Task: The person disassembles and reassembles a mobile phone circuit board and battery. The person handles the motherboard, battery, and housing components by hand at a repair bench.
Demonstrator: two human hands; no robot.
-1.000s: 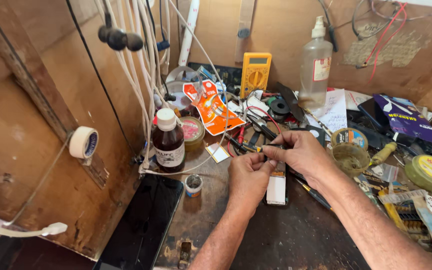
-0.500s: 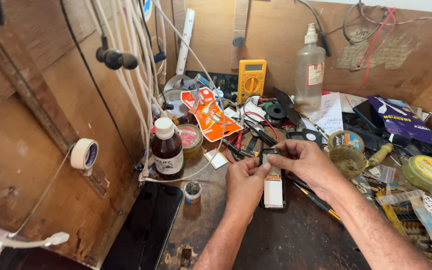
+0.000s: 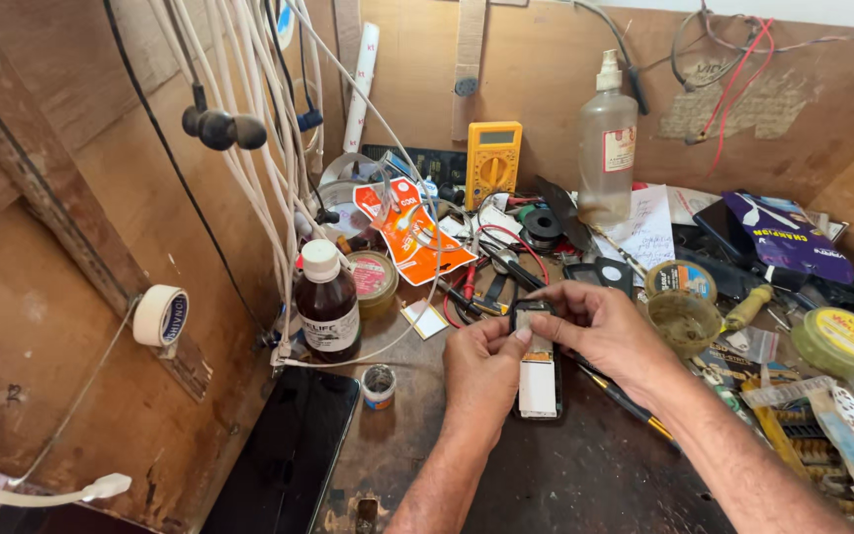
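My left hand [image 3: 481, 368] and right hand [image 3: 600, 331] meet over the opened phone [image 3: 537, 381], which lies flat on the dark workbench [image 3: 585, 475]. Fingers of both hands are pinched together on the small black part at its top end.

Containers: a brown glass bottle [image 3: 327, 303] with white cap holds dark liquid; a clear spray bottle [image 3: 607, 148] is nearly empty; a round open tin [image 3: 683, 321] holds dull yellowish paste; a yellow-lidded tin [image 3: 841, 341] is closed.

Compared with half a second ago, both hands sit slightly nearer me and the phone has stayed in place.

A yellow multimeter [image 3: 492, 163] leans against the plywood back wall. A white tape roll [image 3: 160, 315] hangs at left.
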